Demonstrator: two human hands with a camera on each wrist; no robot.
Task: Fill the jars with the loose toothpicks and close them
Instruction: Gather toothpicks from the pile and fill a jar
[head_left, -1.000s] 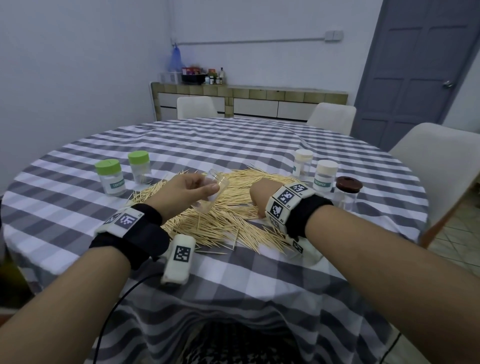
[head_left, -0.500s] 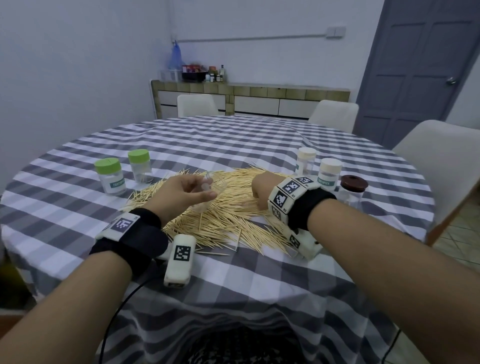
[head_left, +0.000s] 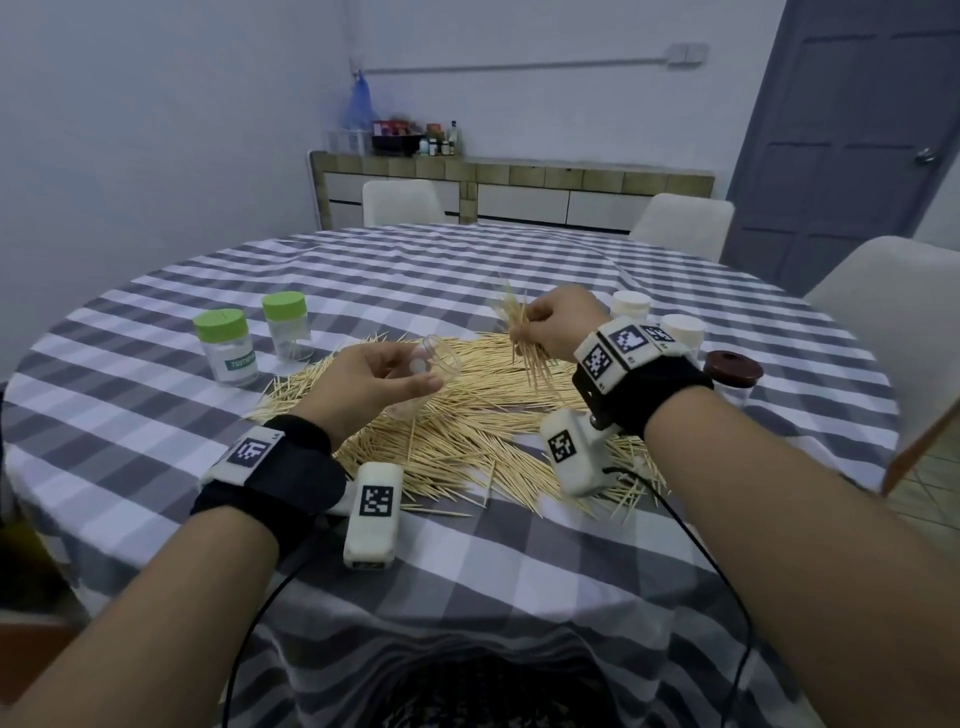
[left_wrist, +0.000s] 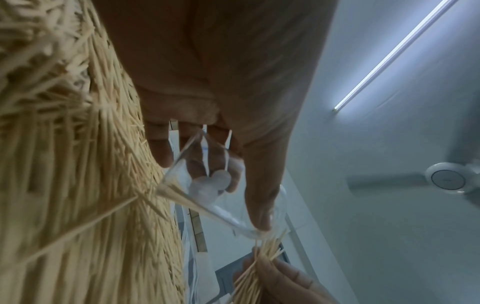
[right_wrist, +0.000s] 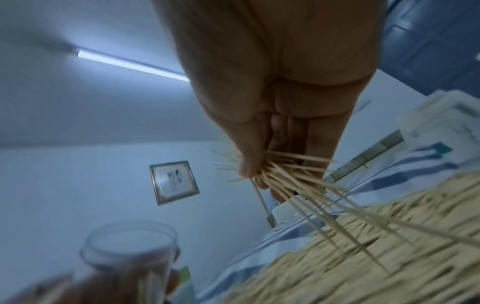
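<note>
Hands first: left hand (head_left: 371, 382) has its grip wrapped around one clear open jar (head_left: 434, 364), tilted over the toothpick pile (head_left: 467, 431) on the checked bench (head_left: 519, 561). Right hand (head_left: 558, 325) pinches a bundle of toothpicks (head_left: 524, 338) just above. Further back: two green-lidded jars (head_left: 226, 345), two white-lidded jars (head_left: 631, 306), one brown-lidded jar (head_left: 733, 366), then three pale chairs (head_left: 680, 231), a sideboard, a grey door.

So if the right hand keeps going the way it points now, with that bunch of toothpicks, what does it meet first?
Probably the clear plastic jar tilted in the left hand. The right hand points leftward with its bunch of wooden toothpicks, and the jar's open mouth faces it, though depth is hard to judge.
</note>
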